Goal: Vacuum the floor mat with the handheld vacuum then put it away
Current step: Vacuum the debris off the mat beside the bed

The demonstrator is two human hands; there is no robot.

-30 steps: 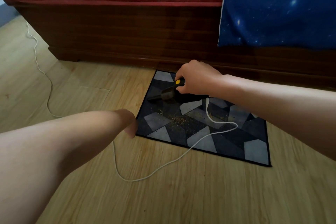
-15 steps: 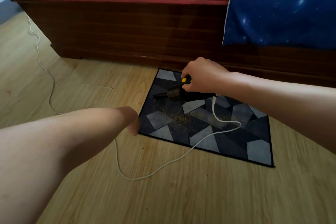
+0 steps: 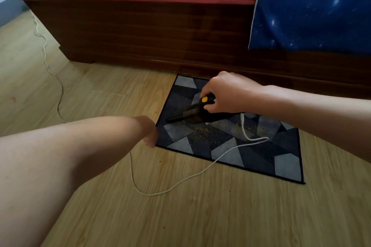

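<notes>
One bed (image 3: 140, 32), one mat (image 3: 261, 156) on the floor (image 3: 200, 216) against it. One vacuum (image 3: 192, 114) rests on the mat, gripped by the right hand (image 3: 226, 94). The left hand (image 3: 149, 134) sits at the mat's corner, grip unclear. One cord (image 3: 180, 182) loops over the crumbs (image 3: 204, 131) and could snag the nozzle.

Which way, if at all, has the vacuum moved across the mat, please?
Yes. The vacuum has shifted away from the bed, toward the crumbs on the mat.
</notes>
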